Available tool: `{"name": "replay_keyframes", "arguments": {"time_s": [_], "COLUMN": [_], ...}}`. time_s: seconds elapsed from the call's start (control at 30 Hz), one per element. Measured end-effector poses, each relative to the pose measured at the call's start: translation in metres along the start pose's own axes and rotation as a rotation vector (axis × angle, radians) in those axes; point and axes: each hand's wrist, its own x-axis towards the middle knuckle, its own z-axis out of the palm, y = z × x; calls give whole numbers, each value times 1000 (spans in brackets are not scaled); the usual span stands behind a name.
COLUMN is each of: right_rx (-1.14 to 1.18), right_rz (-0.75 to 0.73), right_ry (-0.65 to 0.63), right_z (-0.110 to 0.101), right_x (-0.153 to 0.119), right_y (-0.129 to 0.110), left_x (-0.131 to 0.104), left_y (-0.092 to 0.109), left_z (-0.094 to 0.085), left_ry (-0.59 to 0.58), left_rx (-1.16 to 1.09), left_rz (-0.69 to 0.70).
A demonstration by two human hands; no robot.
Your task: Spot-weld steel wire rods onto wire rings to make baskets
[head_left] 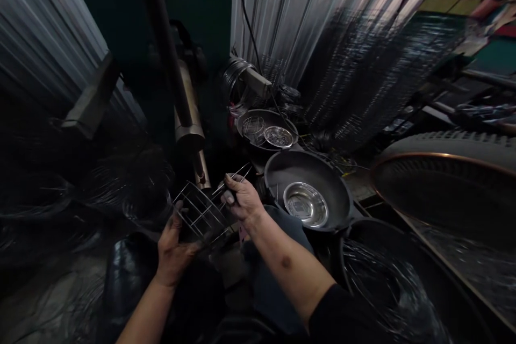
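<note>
My left hand (175,250) grips the near left side of a small metal wire rack (201,212), its bars crossing in a grid and tilted toward me. On the rack's right, my right hand (242,200) is closed, its thumb and fingers pinching thin metal wires (242,172) that stick out past the fingertips. Whether these wires belong to the rack, I cannot tell. Just beyond the rack is the narrow tip (202,174) of a metal cylinder (189,131) on a dark machine. The rack's lower part is dim and partly hidden by my left hand.
Right of my hands, a dark round pan (338,185) holds a shiny metal bowl (305,204). Behind it, another pan (246,140) contains a metal dish (278,137) and wire pieces. A large basin (439,158) and coiled wire (387,279) are at right; stacked wirework (355,75) leans behind.
</note>
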Motion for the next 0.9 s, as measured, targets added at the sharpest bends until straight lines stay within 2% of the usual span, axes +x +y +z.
{"name": "replay_keyframes", "arguments": {"time_s": [0.17,0.33,0.47,0.7,0.9], "right_rx": [9,-14,-48,-86,-80], "right_rz": [-13,-23,-59,-100,-89], "right_ry": [48,40,48,-2,-40], "right_z": [11,17,23,28,27], "right_x": [7,10,14,26,31], "right_y": [8,13,13,14,11], "left_x": [10,13,18,32,37], "left_y": [-7,-15,-18,-15,-20], "left_z": [3,3,1,-2,3], "left_ry": [-27,-25,6,7,17], "left_rx": [43,84,77,41,30], "left_rz": [24,44,76,42,43]}}
